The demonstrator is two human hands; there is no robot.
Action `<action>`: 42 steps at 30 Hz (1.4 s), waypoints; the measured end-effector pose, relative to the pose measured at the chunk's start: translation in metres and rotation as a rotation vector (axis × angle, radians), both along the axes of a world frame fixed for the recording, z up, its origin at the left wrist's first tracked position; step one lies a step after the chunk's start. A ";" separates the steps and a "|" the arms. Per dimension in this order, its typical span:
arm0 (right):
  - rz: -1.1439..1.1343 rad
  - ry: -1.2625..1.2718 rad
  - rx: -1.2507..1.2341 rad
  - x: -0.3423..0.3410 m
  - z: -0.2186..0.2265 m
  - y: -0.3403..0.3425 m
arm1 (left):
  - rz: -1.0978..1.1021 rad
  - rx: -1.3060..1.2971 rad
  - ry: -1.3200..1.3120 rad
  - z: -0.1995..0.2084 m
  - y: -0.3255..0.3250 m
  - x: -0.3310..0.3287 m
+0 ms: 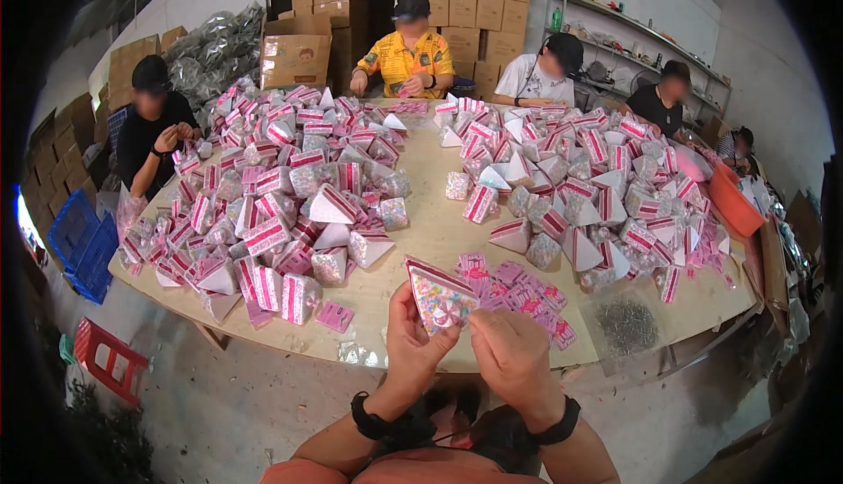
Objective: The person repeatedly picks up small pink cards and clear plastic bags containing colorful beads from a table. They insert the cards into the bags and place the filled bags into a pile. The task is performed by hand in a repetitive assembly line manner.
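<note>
Over the table's near edge, my left hand (413,337) grips a toy cake slice (436,295), a wedge with coloured sprinkles, a pink-and-white swirl and dark pink stripes along its side. My right hand (512,352) is closed in a pinch at the slice's right corner. Whatever its fingers hold, if anything, is hidden. Just beyond and right of my hands lies a loose heap of pink printed cards (518,289). Farther right, a clear plastic sheet or bag (625,324) bears many tiny dark metal pieces.
Large piles of similar slices cover the table (430,199) at left (290,186) and right (580,186). Several people sit around the far sides. An orange tub (734,201) stands at the right edge. A red stool (110,357) and blue crate (81,243) are on the floor left.
</note>
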State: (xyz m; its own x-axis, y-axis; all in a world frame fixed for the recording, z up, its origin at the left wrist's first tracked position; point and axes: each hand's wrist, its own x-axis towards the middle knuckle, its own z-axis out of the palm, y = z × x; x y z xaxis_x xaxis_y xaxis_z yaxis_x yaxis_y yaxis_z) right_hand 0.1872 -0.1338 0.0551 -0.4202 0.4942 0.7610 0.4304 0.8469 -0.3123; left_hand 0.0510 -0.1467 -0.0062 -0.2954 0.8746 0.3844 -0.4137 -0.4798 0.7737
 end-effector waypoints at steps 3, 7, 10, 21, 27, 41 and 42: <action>-0.003 -0.022 0.010 0.001 0.001 0.000 | 0.002 -0.011 0.009 -0.002 0.000 0.000; 0.003 -0.031 0.021 0.001 0.000 0.000 | 0.003 -0.009 0.004 -0.001 0.000 0.000; 0.011 -0.039 0.017 0.000 0.002 -0.001 | 0.015 -0.004 0.015 -0.002 0.000 -0.001; 0.047 -0.052 0.000 -0.001 0.003 -0.001 | 0.055 -0.009 0.062 -0.006 0.000 0.000; 0.026 -0.070 0.003 0.000 0.001 -0.001 | 0.083 0.012 0.125 -0.010 0.001 0.001; -0.008 -0.133 0.011 0.006 0.000 -0.002 | 0.233 0.072 0.308 -0.013 0.003 0.001; -0.012 -0.140 0.012 0.006 0.000 -0.002 | 0.253 0.067 0.336 -0.013 0.003 0.000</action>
